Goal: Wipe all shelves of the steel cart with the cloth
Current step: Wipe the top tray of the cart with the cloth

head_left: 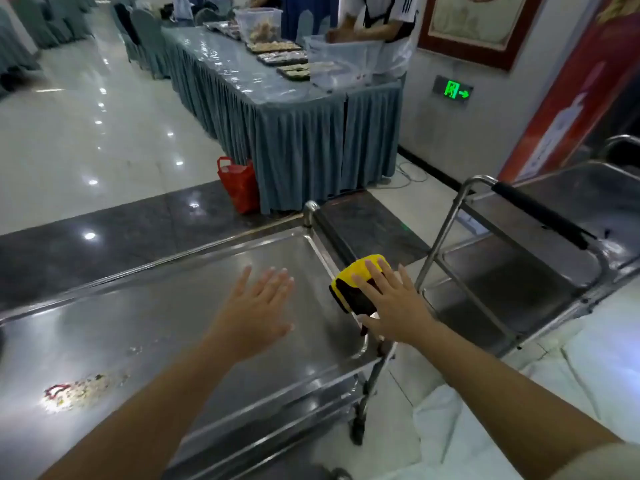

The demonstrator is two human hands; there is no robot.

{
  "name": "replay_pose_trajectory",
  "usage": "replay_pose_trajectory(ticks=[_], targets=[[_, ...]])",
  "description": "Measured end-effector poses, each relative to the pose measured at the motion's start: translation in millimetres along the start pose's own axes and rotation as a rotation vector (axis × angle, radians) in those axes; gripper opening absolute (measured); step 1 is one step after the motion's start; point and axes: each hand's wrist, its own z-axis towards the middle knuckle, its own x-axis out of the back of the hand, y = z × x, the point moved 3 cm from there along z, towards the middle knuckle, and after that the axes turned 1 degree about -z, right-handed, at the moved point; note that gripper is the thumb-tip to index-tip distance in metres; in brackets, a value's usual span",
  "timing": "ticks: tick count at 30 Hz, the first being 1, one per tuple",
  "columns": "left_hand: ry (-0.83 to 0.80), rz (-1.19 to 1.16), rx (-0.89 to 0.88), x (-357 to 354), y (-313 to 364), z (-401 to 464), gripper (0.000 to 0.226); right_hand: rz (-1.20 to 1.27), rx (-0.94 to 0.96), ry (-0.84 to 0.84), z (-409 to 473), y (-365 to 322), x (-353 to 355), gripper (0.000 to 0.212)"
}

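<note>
Honestly, the yellow cloth [358, 281] is sitting draped over the cart's [180, 306] handle rail, with the right hand [394, 303] lying flat-fingered on it and the left hand [258, 306] hovering spread over the top shelf, gripping nothing. The cloth could be slipping off the rail to the floor. Counting: one cloth, two carts, one crumb patch [83, 391].

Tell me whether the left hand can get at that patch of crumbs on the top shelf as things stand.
Probably yes. The left hand hovers open and holds nothing above the top shelf, and only bare steel lies between it and the crumbs nearer the person. The right hand rests on the cloth at the shelf's far side, out of the way.
</note>
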Motion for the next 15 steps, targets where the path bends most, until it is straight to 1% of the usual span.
replay_pose_trajectory(ticks=[1,3,5,7,9,13,15], targets=[[-0.041,-0.009,-0.014,-0.2,7.3,9.7,0.078,-0.003,-0.007,-0.053,2.9,8.5,-6.6,0.080],[0.009,-0.033,-0.041,-3.7,18.1,31.8,0.074,-0.007,-0.009,-0.095,9.7,22.7,-17.3,0.086],[0.000,-0.060,-0.062,-15.0,32.6,49.9,0.077,0.038,0.004,-0.125,13.8,30.6,-26.1,0.091],[-0.016,-0.121,-0.039,-24.8,42.4,70.0,0.079,0.092,0.017,-0.152,16.5,36.2,-33.6,0.094],[-0.027,-0.133,-0.013,-29.6,51.2,85.9,0.080,0.143,0.019,-0.173,19.3,37.4,-37.9,0.093],[-0.053,-0.214,0.020,-35.3,69.2,111.8,0.085,0.226,-0.006,-0.134,22.0,32.3,-43.4,0.086],[-0.062,-0.229,0.004,-36.2,77.8,120.8,0.087,0.247,-0.021,-0.116,22.3,29.4,-43.7,0.081]])
